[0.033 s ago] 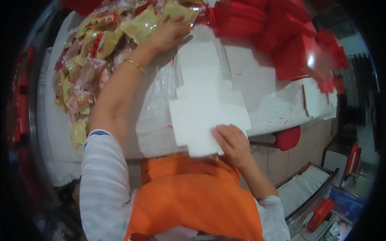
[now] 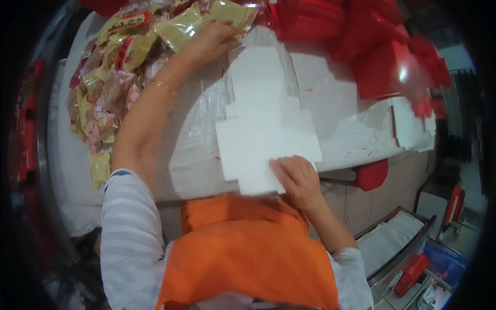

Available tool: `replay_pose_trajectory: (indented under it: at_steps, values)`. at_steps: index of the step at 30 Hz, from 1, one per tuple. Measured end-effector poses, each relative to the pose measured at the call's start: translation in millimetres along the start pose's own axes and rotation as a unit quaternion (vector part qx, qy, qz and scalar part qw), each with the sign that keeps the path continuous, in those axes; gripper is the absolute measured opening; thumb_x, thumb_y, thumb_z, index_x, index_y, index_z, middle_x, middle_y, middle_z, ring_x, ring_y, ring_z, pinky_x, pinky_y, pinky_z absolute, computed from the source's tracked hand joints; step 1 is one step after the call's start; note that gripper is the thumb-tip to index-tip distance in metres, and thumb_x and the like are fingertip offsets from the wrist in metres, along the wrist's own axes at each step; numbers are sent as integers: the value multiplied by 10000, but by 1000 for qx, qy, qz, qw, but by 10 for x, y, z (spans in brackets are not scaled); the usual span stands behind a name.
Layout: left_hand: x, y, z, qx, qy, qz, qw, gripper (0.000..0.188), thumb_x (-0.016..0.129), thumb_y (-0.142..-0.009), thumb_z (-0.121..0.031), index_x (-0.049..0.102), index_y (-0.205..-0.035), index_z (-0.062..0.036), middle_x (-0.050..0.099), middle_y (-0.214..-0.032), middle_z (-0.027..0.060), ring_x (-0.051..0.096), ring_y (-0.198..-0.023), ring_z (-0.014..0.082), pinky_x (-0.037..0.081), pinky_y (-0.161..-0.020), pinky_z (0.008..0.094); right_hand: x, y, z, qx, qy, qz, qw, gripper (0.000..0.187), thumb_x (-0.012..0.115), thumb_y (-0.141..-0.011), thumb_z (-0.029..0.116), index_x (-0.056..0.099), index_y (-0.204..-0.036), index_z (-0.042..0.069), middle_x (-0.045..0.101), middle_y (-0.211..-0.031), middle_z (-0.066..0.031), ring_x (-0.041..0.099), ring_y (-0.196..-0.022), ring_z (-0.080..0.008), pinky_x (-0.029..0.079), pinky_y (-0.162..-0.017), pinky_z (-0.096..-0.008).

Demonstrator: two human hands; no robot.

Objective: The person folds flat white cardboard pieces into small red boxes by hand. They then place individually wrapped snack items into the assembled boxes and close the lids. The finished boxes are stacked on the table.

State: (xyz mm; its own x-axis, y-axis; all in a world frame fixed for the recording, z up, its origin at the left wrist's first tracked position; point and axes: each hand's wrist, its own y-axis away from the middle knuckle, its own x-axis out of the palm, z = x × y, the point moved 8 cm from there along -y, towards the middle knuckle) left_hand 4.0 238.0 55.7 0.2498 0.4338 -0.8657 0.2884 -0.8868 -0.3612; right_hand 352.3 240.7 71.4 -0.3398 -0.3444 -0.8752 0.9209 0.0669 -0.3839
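My left hand [image 2: 212, 40] reaches far across the table into a heap of wrapped snack packets [image 2: 111, 77]. Its fingers curl around a yellow-green packet [image 2: 181, 28] at the heap's top edge. A gold bracelet sits on that wrist. My right hand [image 2: 297, 178] grips the near right corner of a flat, unfolded white cardboard box blank [image 2: 263, 137]. The blank lies on the white plastic-covered table [image 2: 196, 139] and juts over its near edge.
A pile of red boxes [image 2: 361, 36] fills the far right of the table. More white sheets [image 2: 408, 124] lie at its right end. A red stool [image 2: 372, 174] stands below the table edge. A tray of white sheets [image 2: 392, 240] sits at lower right.
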Motion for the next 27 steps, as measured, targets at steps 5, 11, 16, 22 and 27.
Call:
replay_pose_trajectory:
  at_steps: [5, 11, 16, 22, 27]
  values:
    - [-298, 1268, -1138, -25, 139, -6, 990, 232, 726, -800, -135, 667, -1002, -39, 642, -972, 149, 609, -924, 324, 489, -830, 407, 303, -104, -50, -10, 19, -61, 998, 307, 617, -752, 86, 623, -1054, 33, 570, -981, -70, 587, -872, -233, 473, -757, -362]
    - [-34, 2007, -1934, -7, 112, -53, 992, 449, 796, -700, -92, 644, -1115, -14, 609, -1001, 99, 588, -905, 289, 470, -810, 376, 513, -219, 71, -13, -2, -59, 998, 272, 620, -724, 81, 592, -993, 53, 562, -964, -59, 577, -864, -225, 463, -766, -345]
    - [190, 2040, -1977, 21, 52, -92, 994, 394, 719, -697, 18, 627, -1079, 28, 597, -970, 101, 598, -856, 265, 497, -770, 351, 522, -233, 76, -7, -18, -63, 998, 278, 614, -729, 72, 596, -1005, 43, 568, -967, -65, 574, -861, -233, 468, -765, -350]
    - [199, 1992, -1991, 18, 34, -88, 995, 377, 660, -687, 45, 626, -1062, 39, 594, -954, 107, 598, -843, 273, 515, -752, 353, 483, -193, 15, 19, -34, -27, 999, 283, 623, -725, 53, 607, -1008, 35, 582, -964, -70, 585, -873, -245, 479, -759, -349]
    - [225, 2015, -1957, -2, 42, -79, 996, 388, 643, -677, 56, 631, -1064, 36, 591, -951, 114, 600, -844, 275, 509, -749, 361, 369, -110, -147, 27, -28, -12, 999, 315, 650, -691, 5, 616, -1002, 37, 599, -945, -59, 595, -858, -245, 493, -738, -353]
